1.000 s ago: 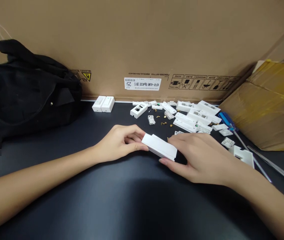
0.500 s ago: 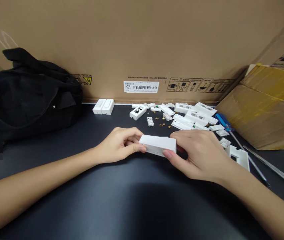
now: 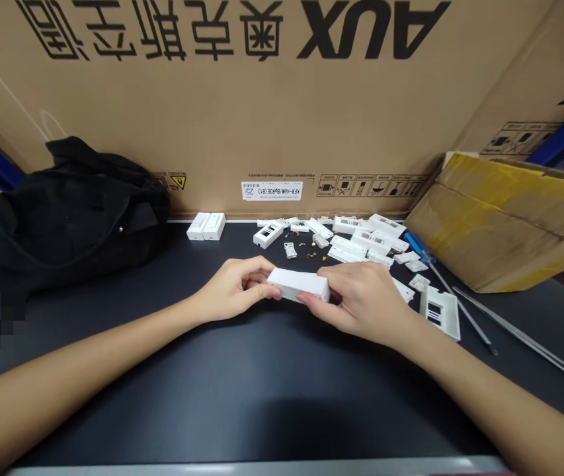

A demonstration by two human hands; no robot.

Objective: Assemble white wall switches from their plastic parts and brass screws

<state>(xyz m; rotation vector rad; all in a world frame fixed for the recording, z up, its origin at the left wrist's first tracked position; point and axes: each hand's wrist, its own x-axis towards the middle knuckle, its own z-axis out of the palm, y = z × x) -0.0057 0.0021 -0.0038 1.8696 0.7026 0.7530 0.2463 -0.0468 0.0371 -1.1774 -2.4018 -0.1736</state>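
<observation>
A white plastic switch [image 3: 297, 283], a narrow rectangular block seen from its long side, is held just above the black table [image 3: 222, 383]. My left hand [image 3: 236, 289] pinches its left end between thumb and fingers. At the other end, my right hand [image 3: 368, 297] grips it, thumb along the near face and fingers behind. The far side is hidden. Beyond my hands lie several white housings [image 3: 373, 239], a separate open-framed housing [image 3: 268, 234], small clear plastic parts [image 3: 290, 250] and tiny brass pieces [image 3: 311, 255].
Two white switches [image 3: 206, 226] stand side by side at the back left, near a black bag [image 3: 78, 211]. On the right are a blue-handled screwdriver [image 3: 453, 291], long metal tweezers [image 3: 520, 336], a white frame [image 3: 453, 317] and a taped carton [image 3: 500, 225]. A large cardboard box [image 3: 212, 119] walls off the back.
The camera view has tilted up, bringing large lettering on the box and the table's front edge into sight. Both hands still hold the switch, in nearly the same pose.
</observation>
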